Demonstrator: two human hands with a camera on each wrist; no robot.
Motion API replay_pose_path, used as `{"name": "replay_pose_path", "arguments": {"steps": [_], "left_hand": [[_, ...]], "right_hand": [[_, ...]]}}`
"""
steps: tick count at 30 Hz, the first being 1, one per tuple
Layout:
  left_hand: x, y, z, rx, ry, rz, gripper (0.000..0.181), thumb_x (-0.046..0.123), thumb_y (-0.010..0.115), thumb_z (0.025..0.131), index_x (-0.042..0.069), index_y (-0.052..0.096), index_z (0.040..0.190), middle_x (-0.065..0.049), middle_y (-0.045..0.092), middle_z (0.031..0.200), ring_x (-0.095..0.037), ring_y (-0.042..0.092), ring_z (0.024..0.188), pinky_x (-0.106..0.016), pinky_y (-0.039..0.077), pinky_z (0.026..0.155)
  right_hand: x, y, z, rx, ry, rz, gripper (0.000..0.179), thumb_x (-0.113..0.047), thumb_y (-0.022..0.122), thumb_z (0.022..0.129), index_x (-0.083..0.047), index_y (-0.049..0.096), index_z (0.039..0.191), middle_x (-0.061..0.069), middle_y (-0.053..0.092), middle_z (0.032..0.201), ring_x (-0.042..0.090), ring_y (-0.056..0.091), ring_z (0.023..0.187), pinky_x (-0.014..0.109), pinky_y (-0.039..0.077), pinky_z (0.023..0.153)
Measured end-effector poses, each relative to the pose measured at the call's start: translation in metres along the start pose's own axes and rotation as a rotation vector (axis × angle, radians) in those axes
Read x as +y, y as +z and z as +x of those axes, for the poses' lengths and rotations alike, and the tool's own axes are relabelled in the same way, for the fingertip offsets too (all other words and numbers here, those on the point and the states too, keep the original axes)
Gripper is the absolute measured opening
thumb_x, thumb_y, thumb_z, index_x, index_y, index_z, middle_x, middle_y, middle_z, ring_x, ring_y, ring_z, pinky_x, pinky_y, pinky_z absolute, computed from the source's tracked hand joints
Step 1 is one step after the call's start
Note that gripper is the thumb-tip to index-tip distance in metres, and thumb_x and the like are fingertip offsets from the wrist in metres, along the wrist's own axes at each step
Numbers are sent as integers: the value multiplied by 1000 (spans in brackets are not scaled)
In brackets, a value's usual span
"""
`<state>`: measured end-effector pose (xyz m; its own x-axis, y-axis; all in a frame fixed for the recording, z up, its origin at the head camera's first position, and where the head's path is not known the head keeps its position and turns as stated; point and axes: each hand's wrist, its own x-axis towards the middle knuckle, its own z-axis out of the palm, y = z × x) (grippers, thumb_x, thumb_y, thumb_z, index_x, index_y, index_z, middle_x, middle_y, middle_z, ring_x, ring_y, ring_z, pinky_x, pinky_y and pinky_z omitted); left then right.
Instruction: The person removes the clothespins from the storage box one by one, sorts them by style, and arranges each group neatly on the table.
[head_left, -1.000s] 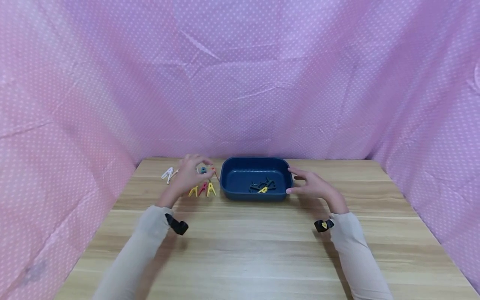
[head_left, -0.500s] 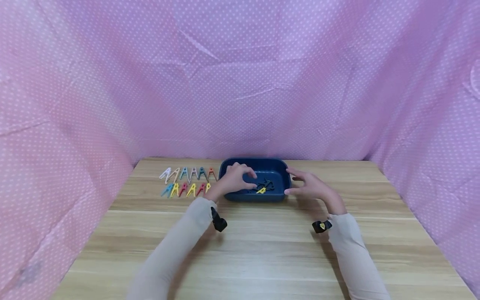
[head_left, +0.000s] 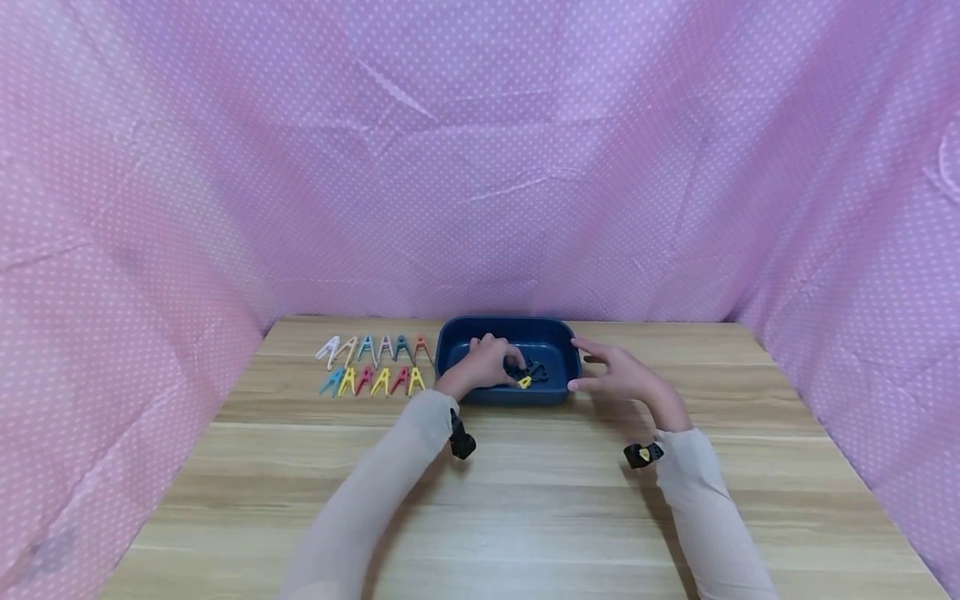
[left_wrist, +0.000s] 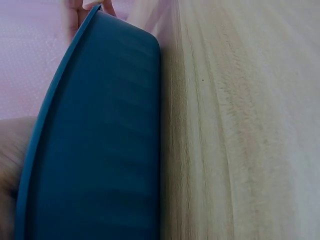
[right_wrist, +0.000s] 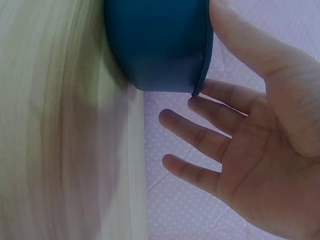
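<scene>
A dark blue basin (head_left: 555, 397) stands at the back of the table. My left hand (head_left: 483, 364) reaches over its near left side, thumb and fingers curved with a gap between them beside a small yellow clothespin (head_left: 526, 382). Dark clips (head_left: 537, 372) lie around that clothespin, partly hidden by the fingers. In the left wrist view the basin's wall (left_wrist: 100, 125) hides most of the hand. My right hand (head_left: 618, 372) rests at the basin's right end, fingertips at the rim; in the right wrist view its fingers (right_wrist: 200, 137) are spread and nearly straight.
Left of the basin lie two rows of coloured clothespins: a back row with a white clothespin (head_left: 328, 348) and an orange clothespin (head_left: 423, 347), a front row with a blue clothespin (head_left: 332, 381). A pink dotted curtain (head_left: 495, 167) hangs behind the wooden table (head_left: 540, 500).
My left hand has moved right from the clothespin rows into the basin, down toward the yellow clothespin. Both rows are now uncovered. The right hand stays at the basin's right end.
</scene>
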<state>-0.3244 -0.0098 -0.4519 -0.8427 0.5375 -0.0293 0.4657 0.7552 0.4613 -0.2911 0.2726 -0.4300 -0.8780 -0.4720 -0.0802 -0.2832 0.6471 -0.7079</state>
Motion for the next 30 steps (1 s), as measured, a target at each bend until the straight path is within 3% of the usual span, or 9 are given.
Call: {"name": "replay_pose_path", "arguments": {"steps": [12,19,30], "left_hand": [[-9,9,3,99,-49,-12,7,28,78,91,21,79,92,2,64,99,-21,42,95,-46,26,94],[-10,10,1,128,-85,-26,16,25,75,93,19,75,78,2,61,95,-21,42,93,-45,27,93],[-8,9,5,157,-76,-26,27,16,70,94,15,70,67,0,64,109,-24,44,100,-47,27,98]], "right_hand": [[-5,3,1,-9,0,-6,87,-38,75,92,-7,31,160,20,29,165,45,44,143,62,37,113],[-4,4,2,-15,-11,4,87,-36,76,92,-7,30,160,20,29,166,45,44,143,61,38,112],[-2,1,0,8,-9,-24,88,-37,77,91,-5,31,159,21,29,165,47,42,143,62,38,112]]}}
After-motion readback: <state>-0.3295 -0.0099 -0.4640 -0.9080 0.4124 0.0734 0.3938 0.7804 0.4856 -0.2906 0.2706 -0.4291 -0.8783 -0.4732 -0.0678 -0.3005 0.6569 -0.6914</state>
